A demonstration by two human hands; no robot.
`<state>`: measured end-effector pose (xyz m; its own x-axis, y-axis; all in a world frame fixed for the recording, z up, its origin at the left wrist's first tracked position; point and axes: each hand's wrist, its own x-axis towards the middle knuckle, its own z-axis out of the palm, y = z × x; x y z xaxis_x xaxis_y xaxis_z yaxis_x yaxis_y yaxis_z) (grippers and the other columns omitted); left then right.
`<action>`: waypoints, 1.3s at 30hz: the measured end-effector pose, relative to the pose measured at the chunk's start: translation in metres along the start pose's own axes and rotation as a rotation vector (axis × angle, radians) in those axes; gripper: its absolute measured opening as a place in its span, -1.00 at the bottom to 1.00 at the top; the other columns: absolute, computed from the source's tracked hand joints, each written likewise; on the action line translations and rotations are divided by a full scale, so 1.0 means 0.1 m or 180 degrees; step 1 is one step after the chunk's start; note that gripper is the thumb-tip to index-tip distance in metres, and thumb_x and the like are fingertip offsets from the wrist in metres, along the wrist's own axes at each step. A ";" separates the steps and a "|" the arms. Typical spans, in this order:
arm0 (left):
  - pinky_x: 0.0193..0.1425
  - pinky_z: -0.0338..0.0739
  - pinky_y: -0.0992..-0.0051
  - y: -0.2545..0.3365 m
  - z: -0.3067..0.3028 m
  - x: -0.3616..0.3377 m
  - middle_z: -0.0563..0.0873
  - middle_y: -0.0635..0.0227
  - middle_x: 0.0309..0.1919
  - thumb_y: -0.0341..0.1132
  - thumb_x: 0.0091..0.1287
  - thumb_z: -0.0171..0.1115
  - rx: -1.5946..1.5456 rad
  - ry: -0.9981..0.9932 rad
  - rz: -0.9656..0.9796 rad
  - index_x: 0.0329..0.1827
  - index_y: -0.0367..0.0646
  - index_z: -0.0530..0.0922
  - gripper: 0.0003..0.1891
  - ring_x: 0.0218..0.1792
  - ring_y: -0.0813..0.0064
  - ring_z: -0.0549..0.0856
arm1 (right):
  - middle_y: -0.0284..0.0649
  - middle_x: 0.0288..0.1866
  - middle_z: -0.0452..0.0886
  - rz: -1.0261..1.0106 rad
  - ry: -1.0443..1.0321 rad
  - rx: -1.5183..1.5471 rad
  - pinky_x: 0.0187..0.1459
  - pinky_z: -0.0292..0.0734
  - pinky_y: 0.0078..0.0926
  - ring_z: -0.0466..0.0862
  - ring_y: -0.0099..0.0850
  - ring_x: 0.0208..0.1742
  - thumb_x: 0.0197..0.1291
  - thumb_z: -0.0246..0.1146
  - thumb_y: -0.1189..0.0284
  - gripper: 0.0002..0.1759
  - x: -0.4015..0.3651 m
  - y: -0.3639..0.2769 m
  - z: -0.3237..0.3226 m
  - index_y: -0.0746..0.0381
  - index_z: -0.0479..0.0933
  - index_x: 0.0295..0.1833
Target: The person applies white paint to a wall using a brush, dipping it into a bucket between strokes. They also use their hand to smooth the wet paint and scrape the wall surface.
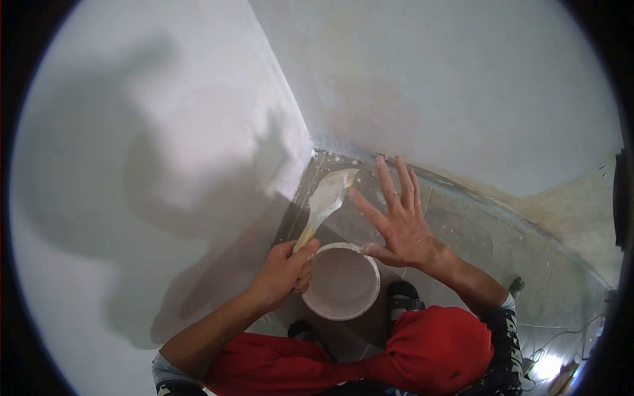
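Observation:
My left hand [281, 277] is closed round the handle of a paintbrush [327, 198], its broad head coated in white and its tip yellowish. The brush slants up and to the right, over the floor near the corner. To the right, my right hand [406, 231] is spread wide with nothing in it. Its index fingertip comes right beside the brush head, while its thumb overlaps the rim of a white bucket [378, 290] in this view. The bucket stands below and between both hands, with a pale interior.
A white wall [198, 53] on the left and a grey-white wall [449, 79] meet in a corner ahead. White spatters mark the tiled floor [456, 231]. Feet in dark sandals [403, 297] stand by the bucket. At lower right are a bright lamp [547, 367] and a cable [561, 331].

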<state>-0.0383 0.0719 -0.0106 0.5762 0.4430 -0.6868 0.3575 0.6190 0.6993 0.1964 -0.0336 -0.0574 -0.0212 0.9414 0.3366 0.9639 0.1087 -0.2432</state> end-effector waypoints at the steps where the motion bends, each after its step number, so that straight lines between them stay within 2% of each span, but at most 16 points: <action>1: -0.61 0.09 0.51 -0.01 0.03 -0.03 0.22 0.61 -0.69 -0.06 0.56 0.13 0.0201 -0.0012 -0.0011 -0.35 0.00 0.30 -0.66 -0.72 0.69 0.18 | 0.22 0.67 -0.25 -0.0050 -0.0038 -0.0052 0.44 -0.25 0.59 -0.24 0.46 0.60 0.16 0.04 -0.45 0.00 -0.01 -0.04 0.02 -0.24 0.09 0.64; 2: -0.61 0.09 0.51 -0.02 0.06 -0.06 0.22 0.61 -0.69 -0.06 0.56 0.13 0.0211 -0.0005 -0.0011 -0.35 0.00 0.30 -0.66 -0.72 0.69 0.18 | 0.21 0.67 -0.23 -0.0099 -0.0079 -0.0104 0.44 -0.24 0.59 -0.23 0.46 0.60 0.10 0.18 -0.42 0.02 -0.02 -0.07 0.04 -0.33 0.10 0.63; 3: -0.61 0.09 0.51 -0.02 0.09 -0.09 0.21 0.60 -0.69 -0.04 0.57 0.09 0.0297 -0.0034 0.0010 -0.37 0.01 0.28 -0.64 -0.72 0.68 0.18 | 0.21 0.67 -0.23 -0.0097 -0.0076 -0.0090 0.44 -0.24 0.59 -0.23 0.46 0.60 0.10 0.18 -0.42 0.02 -0.04 -0.10 0.06 -0.33 0.10 0.63; 5: -0.61 0.08 0.51 -0.04 0.12 -0.13 0.21 0.59 -0.70 -0.03 0.58 0.06 0.0390 -0.0060 0.0045 -0.39 0.01 0.27 -0.62 -0.72 0.67 0.18 | 0.25 0.64 -0.16 -0.0336 -0.0009 -0.0279 0.39 -0.15 0.66 -0.22 0.51 0.57 -0.25 0.50 -0.30 0.15 -0.08 -0.14 0.11 -0.42 0.22 0.56; 8: -0.61 0.07 0.50 -0.05 0.16 -0.18 0.21 0.58 -0.70 0.00 0.59 0.02 0.0375 -0.0078 -0.0043 -0.41 0.01 0.25 -0.60 -0.72 0.65 0.18 | 0.23 0.62 -0.10 -0.0386 0.0198 -0.0256 0.38 -0.15 0.68 -0.20 0.53 0.56 -0.36 0.53 -0.33 0.18 -0.10 -0.17 0.20 -0.49 0.25 0.53; 15: -0.61 0.04 0.49 -0.05 0.20 -0.20 0.19 0.56 -0.71 0.04 0.59 -0.04 0.0555 -0.0110 -0.0007 -0.44 0.05 0.23 -0.57 -0.73 0.64 0.15 | 0.25 0.60 -0.07 -0.0408 0.0139 -0.0385 0.39 -0.16 0.68 -0.19 0.53 0.56 -0.39 0.53 -0.34 0.18 -0.13 -0.18 0.26 -0.51 0.27 0.51; 18: -0.61 0.04 0.49 -0.05 0.20 -0.21 0.18 0.56 -0.71 0.06 0.59 -0.06 0.0546 -0.0169 -0.0030 -0.45 0.05 0.22 -0.57 -0.73 0.64 0.14 | 0.27 0.61 -0.09 -0.0307 0.0196 -0.0298 0.40 -0.17 0.67 -0.20 0.52 0.56 -0.34 0.52 -0.34 0.18 -0.14 -0.18 0.20 -0.46 0.26 0.53; 20: -0.61 0.04 0.49 -0.04 0.20 -0.21 0.18 0.56 -0.71 0.07 0.59 -0.07 0.0538 -0.0215 -0.0050 -0.45 0.05 0.23 -0.56 -0.74 0.64 0.14 | 0.19 0.67 -0.19 0.0047 0.0361 0.0241 0.43 -0.19 0.61 -0.19 0.49 0.59 -0.13 0.41 -0.35 0.14 -0.12 -0.15 0.13 -0.46 0.10 0.60; 24: -0.62 0.08 0.49 -0.02 0.20 -0.21 0.19 0.56 -0.70 0.08 0.58 -0.08 0.0612 -0.0298 -0.0064 -0.44 0.04 0.24 -0.56 -0.74 0.63 0.16 | 0.25 0.66 -0.24 0.0066 0.0316 0.0242 0.44 -0.23 0.61 -0.24 0.51 0.58 -0.12 0.41 -0.36 0.16 -0.10 -0.09 0.11 -0.42 0.07 0.62; 26: -0.62 0.09 0.49 -0.03 0.20 -0.21 0.19 0.55 -0.70 0.08 0.58 -0.08 0.0681 -0.0292 -0.0080 -0.43 0.04 0.25 -0.57 -0.74 0.62 0.17 | 0.21 0.67 -0.21 -0.0091 0.0044 -0.0255 0.44 -0.19 0.60 -0.21 0.49 0.59 -0.16 0.39 -0.40 0.18 -0.11 -0.14 0.09 -0.43 0.07 0.62; 29: -0.62 0.10 0.49 -0.09 0.18 -0.22 0.21 0.55 -0.70 0.08 0.58 -0.08 0.0726 -0.0290 -0.0075 -0.40 0.02 0.28 -0.58 -0.74 0.61 0.18 | 0.16 0.68 -0.16 -0.0231 0.0014 -0.0461 0.44 -0.15 0.59 -0.15 0.45 0.60 -0.19 0.37 -0.44 0.19 -0.13 -0.16 0.15 -0.45 0.07 0.61; 35: -0.62 0.10 0.49 -0.16 0.14 -0.21 0.24 0.56 -0.69 0.05 0.58 -0.05 0.0875 -0.0239 0.0042 -0.36 -0.02 0.30 -0.60 -0.74 0.62 0.19 | 0.08 0.69 -0.13 -0.0261 0.0259 -0.0570 0.44 -0.11 0.59 -0.10 0.42 0.60 -0.23 0.35 -0.48 0.20 -0.10 -0.09 0.15 -0.48 0.08 0.60; 36: -0.62 0.09 0.49 -0.15 0.13 -0.22 0.23 0.57 -0.69 0.04 0.58 -0.04 0.0853 -0.0231 0.0014 -0.37 -0.01 0.30 -0.61 -0.73 0.62 0.19 | 0.08 0.69 -0.13 -0.0262 0.0257 -0.0571 0.44 -0.11 0.59 -0.10 0.42 0.60 -0.23 0.35 -0.48 0.20 -0.10 -0.07 0.16 -0.48 0.08 0.60; 38: -0.62 0.09 0.49 -0.14 0.12 -0.22 0.23 0.57 -0.69 0.03 0.58 -0.03 0.0830 -0.0222 -0.0012 -0.37 -0.01 0.29 -0.61 -0.73 0.62 0.19 | 0.19 0.67 -0.22 -0.0395 0.0260 -0.0685 0.42 -0.16 0.63 -0.23 0.48 0.59 -0.39 0.42 -0.47 0.26 -0.08 -0.03 0.19 -0.48 0.16 0.57; 39: -0.62 0.08 0.49 -0.14 0.11 -0.22 0.23 0.57 -0.69 0.02 0.58 -0.03 0.0838 -0.0244 0.0004 -0.37 0.00 0.28 -0.62 -0.73 0.62 0.18 | 0.19 0.67 -0.22 -0.0396 0.0262 -0.0687 0.42 -0.16 0.63 -0.23 0.48 0.59 -0.39 0.42 -0.47 0.26 -0.07 -0.02 0.18 -0.48 0.16 0.57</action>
<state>-0.0477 0.0460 -0.0026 0.6273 0.3870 -0.6758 0.5296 0.4243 0.7345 0.1900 -0.0349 -0.0760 -0.1300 0.8949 0.4269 0.9897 0.1432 0.0013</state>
